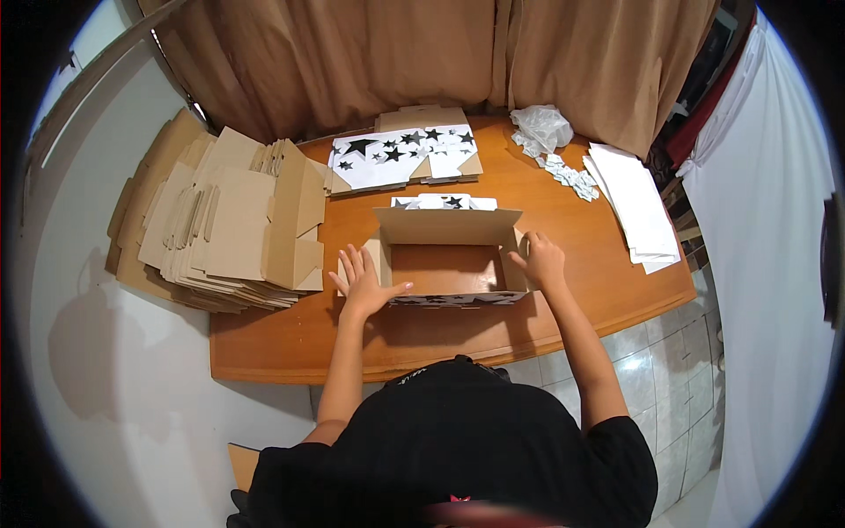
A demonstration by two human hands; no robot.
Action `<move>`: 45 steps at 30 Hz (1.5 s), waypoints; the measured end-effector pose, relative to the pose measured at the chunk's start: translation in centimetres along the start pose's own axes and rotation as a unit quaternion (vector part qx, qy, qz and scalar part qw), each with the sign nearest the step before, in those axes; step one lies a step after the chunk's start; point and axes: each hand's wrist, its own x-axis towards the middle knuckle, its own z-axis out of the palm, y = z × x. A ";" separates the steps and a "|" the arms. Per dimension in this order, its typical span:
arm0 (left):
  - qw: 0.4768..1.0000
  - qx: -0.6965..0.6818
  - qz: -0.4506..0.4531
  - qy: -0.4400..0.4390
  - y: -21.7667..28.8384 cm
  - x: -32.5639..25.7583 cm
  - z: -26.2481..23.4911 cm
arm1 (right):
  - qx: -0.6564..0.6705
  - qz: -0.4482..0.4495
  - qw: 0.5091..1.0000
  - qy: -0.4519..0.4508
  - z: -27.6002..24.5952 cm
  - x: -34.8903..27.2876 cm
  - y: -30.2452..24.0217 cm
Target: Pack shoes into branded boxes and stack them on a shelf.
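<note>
Where tan curtains hang | wooden table (607,290) | left hand (363,282) spread, right hand (540,260) curled on box (449,264)

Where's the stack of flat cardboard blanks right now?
Head view: the stack of flat cardboard blanks lies at the wooden table's left end, left of the half-folded box and the left hand.
</note>
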 end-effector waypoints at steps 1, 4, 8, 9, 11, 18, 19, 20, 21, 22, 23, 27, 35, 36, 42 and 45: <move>0.999 -0.011 0.033 0.014 -0.1 -0.3 0.2 | 0.015 0.080 0.996 -0.025 -0.2 -0.1 -0.3; 0.995 -0.012 0.097 0.031 -0.1 -0.5 0.5 | -0.012 0.075 0.996 0.051 1.3 0.2 0.0; 0.986 -0.024 0.156 0.058 -0.4 -0.8 0.6 | 0.021 0.127 0.989 0.072 1.7 1.0 0.1; 0.984 -0.031 0.163 0.064 -0.5 -0.7 0.7 | 0.028 0.140 0.986 0.087 1.8 1.3 0.1; 0.982 -0.039 0.172 0.069 -0.3 -0.7 0.7 | 0.034 0.154 0.982 0.103 2.1 1.7 0.6; 0.993 -0.020 0.103 0.062 0.2 0.7 0.6 | 0.210 0.074 0.973 0.056 2.7 1.5 0.6; 0.992 -0.025 0.106 0.068 0.2 0.8 0.6 | 0.251 0.078 0.964 0.027 2.3 1.3 0.3; 0.992 -0.026 0.105 0.067 0.2 0.9 0.5 | 0.251 0.077 0.965 0.026 2.0 1.2 0.2; 0.987 -0.063 0.124 0.076 0.2 1.0 0.5 | 0.232 0.022 0.971 0.049 1.6 1.0 0.1; 0.981 -0.099 0.145 0.084 0.4 1.0 0.2 | 0.211 -0.031 0.974 0.074 1.3 0.8 0.2; 0.981 -0.099 0.146 0.083 0.5 1.0 -0.1 | 0.210 -0.030 0.974 0.073 1.0 0.6 0.2; 0.967 -0.172 0.174 0.071 0.3 1.1 -0.3 | 0.145 -0.045 0.988 0.015 0.2 0.0 0.6; 0.975 -0.077 0.206 -0.026 0.5 1.5 -0.6 | 0.088 -0.032 0.996 0.007 -0.2 -1.2 0.9; 0.975 -0.078 0.206 -0.026 0.6 1.7 -0.7 | 0.088 -0.032 0.996 0.006 -0.4 -1.2 1.4; 0.969 -0.092 0.210 -0.088 0.5 1.9 0.1 | 0.117 0.356 0.927 0.026 -2.0 -1.6 6.0; 0.961 -0.102 0.224 -0.126 0.8 1.9 -0.2 | 0.550 0.317 0.768 -0.085 -3.2 -1.8 5.7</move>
